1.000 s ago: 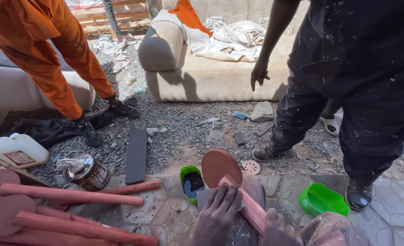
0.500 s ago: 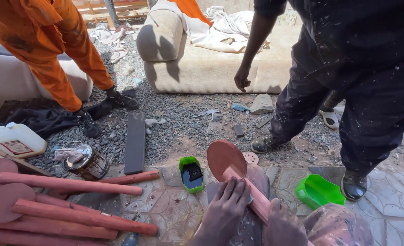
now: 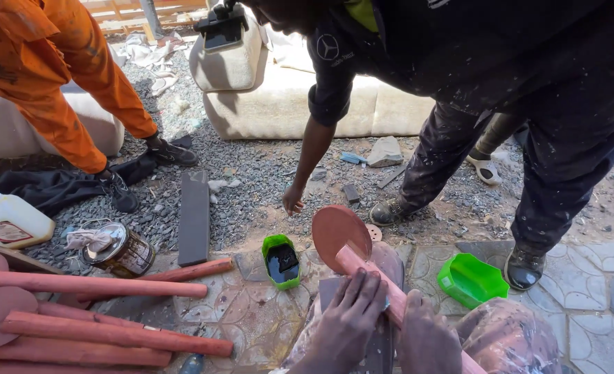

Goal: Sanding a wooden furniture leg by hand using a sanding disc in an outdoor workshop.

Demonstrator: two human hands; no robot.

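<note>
- Green tub of dark liquid sits on the paving just left of the leg; a second green tub lies right; a bystander's hand hangs above.
- Red-brown poles, a tin and a dark plank lie left.
- Leg: reddish wooden shaft with a round disc end, slanting across the lap.
- Left hand presses flat, fingers spread, on grey sandpaper beside the shaft.
- Right hand curls around the shaft.

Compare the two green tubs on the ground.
The green tub in the middle is narrow and holds a dark liquid; the green tub on the right is wider and looks empty. The middle one sits by the round red disc, the right one by a co-worker's boot. Both are bright green plastic, open-topped, on the paving.
</note>
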